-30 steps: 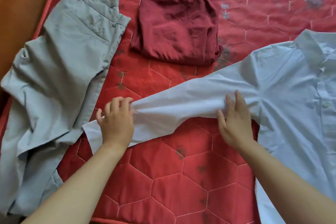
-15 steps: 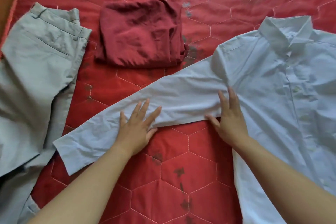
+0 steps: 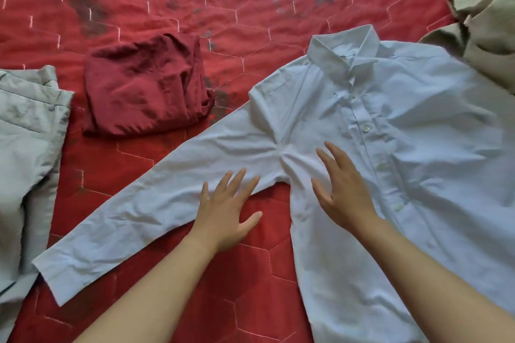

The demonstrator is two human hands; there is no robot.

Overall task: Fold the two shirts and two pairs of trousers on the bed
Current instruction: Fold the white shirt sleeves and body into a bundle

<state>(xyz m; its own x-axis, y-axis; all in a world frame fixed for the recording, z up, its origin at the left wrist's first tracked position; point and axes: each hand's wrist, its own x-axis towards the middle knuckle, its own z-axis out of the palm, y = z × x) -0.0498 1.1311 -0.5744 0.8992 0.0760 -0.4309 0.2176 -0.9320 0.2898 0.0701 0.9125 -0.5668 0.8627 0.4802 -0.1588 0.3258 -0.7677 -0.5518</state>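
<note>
A pale blue button-up shirt [image 3: 418, 153] lies face up on the bed, collar away from me, its left sleeve stretched out flat toward the lower left. My left hand [image 3: 227, 211] lies flat with spread fingers on the sleeve's lower edge near the armpit. My right hand [image 3: 341, 186] rests flat on the shirt's chest just right of the armpit. A folded dark red garment [image 3: 145, 86] sits at the upper left. Grey trousers [image 3: 25, 153] lie unfolded at the left edge. A crumpled beige garment [image 3: 485, 33] overlaps the shirt's far shoulder at the upper right.
The red quilted bedspread [image 3: 195, 3] with a hexagon stitch pattern and dark stains covers the whole bed. Bare quilt shows beyond the garments and in front between my arms.
Both hands slid to the right along the sleeve toward the shirt's body, and the left hand's grip on the sleeve opened flat. The view shifted right, bringing the beige garment into sight.
</note>
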